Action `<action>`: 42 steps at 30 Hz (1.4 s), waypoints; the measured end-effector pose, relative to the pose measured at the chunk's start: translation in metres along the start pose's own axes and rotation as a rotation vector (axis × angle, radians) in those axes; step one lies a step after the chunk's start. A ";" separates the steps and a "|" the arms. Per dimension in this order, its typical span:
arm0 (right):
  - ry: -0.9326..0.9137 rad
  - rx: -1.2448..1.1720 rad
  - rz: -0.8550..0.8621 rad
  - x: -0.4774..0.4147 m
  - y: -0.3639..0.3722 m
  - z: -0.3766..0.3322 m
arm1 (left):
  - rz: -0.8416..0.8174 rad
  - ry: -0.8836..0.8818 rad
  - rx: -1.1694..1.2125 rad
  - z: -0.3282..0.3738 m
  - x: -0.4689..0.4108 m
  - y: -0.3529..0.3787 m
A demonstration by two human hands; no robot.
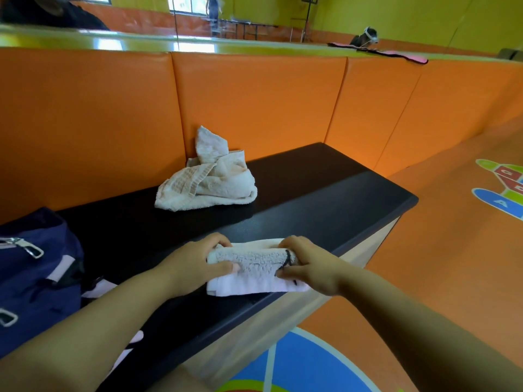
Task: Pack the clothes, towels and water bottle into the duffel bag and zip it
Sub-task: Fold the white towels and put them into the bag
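Note:
A small pale pink towel (253,267) lies partly rolled at the front edge of the black bench (325,190). My left hand (195,260) grips the roll's left end and my right hand (307,264) grips its right end, where a thin black loop shows. A second, crumpled cream towel (209,179) sits farther back against the orange padding. The navy duffel bag (34,267), with metal clips and pale pink trim, rests on the bench at the far left, partly cut off by the frame. No water bottle is in view.
Orange padded wall panels (254,103) back the bench. The bench ends at the right, dropping to an orange floor (452,250) with coloured markings. A pink and black item (396,55) lies on the ledge above the padding.

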State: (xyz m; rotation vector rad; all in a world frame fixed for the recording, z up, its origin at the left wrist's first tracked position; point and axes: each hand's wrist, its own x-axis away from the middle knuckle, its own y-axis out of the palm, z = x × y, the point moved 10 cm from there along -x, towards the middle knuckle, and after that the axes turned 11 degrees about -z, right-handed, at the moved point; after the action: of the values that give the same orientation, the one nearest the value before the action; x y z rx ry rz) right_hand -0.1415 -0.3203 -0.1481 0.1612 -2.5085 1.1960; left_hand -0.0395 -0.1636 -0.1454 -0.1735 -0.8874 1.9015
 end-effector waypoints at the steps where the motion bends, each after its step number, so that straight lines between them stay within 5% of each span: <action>1: 0.032 -0.056 0.007 -0.003 -0.002 0.003 | 0.027 -0.028 0.061 -0.004 -0.004 -0.002; 9: 0.259 0.050 -0.027 -0.031 -0.014 0.018 | 0.040 -0.365 0.144 -0.043 -0.036 -0.002; 14: 0.229 -0.182 -0.154 -0.036 -0.007 0.014 | -0.053 -0.399 0.322 -0.042 -0.043 0.008; 21: 0.230 -0.004 -0.265 -0.030 0.002 0.003 | -0.295 -0.371 0.281 -0.030 -0.031 0.024; 24: 0.234 0.043 -0.254 -0.022 0.005 0.001 | -0.232 -0.312 0.262 -0.023 -0.022 0.025; 33: 0.064 0.348 -0.093 0.015 0.005 -0.038 | -0.022 -0.035 0.043 0.003 0.034 0.015; 42: 0.064 0.784 0.067 0.042 -0.014 -0.131 | 0.026 -0.129 -0.579 -0.004 0.105 -0.037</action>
State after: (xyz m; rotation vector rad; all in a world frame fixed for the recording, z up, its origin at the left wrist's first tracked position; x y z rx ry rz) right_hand -0.1417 -0.2260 -0.0468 0.2244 -1.8704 2.1087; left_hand -0.0629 -0.0657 -0.0977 -0.4121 -1.5157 1.6467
